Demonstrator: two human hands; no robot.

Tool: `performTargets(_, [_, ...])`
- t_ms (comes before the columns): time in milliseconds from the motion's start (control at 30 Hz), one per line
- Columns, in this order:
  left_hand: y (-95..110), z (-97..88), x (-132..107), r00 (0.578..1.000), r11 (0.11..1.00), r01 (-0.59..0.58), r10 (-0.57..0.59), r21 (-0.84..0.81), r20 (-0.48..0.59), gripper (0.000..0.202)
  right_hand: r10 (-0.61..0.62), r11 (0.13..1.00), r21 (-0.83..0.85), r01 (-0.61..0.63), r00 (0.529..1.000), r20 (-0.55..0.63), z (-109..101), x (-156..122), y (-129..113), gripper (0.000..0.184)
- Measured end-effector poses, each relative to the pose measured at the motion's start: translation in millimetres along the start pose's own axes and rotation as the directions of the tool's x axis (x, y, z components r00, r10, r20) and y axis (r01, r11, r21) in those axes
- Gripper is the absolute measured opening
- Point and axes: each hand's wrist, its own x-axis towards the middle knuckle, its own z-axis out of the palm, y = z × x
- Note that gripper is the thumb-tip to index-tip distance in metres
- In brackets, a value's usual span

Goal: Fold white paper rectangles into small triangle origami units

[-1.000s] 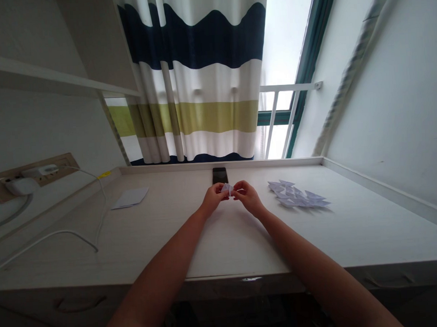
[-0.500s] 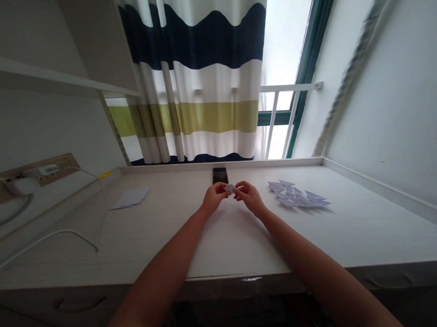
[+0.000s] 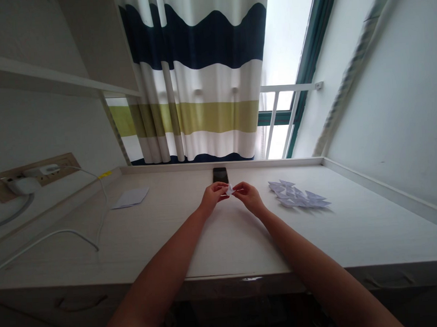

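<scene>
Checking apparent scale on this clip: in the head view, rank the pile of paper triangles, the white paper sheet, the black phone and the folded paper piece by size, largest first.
1. Pile of paper triangles
2. White paper sheet
3. Black phone
4. Folded paper piece

The left arm (image 3: 162, 274) and right arm (image 3: 312, 271) angle inward from the near side, with the left hand (image 3: 213, 197) and right hand (image 3: 249, 198) pinching almost fingertip to fingertip.
</scene>
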Motion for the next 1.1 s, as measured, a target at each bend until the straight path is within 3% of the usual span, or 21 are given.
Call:
performTargets(167, [-3.7, -0.8, 2.3, 1.000, 1.000, 0.000, 0.000, -0.016, -0.027, 0.028, -0.020, 0.998, -0.059, 0.019, 1.000, -0.019, 2.3, 2.2, 1.8, 0.014])
performTargets(367, [-5.3, 0.2, 1.2, 1.000, 1.000, -0.006, 0.006, 0.025, -0.002, 0.030, -0.043, 0.992, -0.120, 0.035, 0.997, -0.059, 4.4, 1.5, 0.3, 0.025])
performTargets(700, [-7.9, -0.5, 3.3, 0.999, 0.998, 0.045, -0.044, 0.037, -0.025, 0.032, -0.053, 0.991, -0.128, 0.048, 0.998, -0.030, 4.1, -0.8, -2.3, 0.015])
performTargets(1100, [-4.0, 2.7, 0.1, 0.998, 0.992, -0.017, 0.025, 0.123, -0.061, 0.017, -0.068, 0.990, -0.126, 0.069, 0.998, 0.015, 6.7, -1.9, -5.8, 0.017])
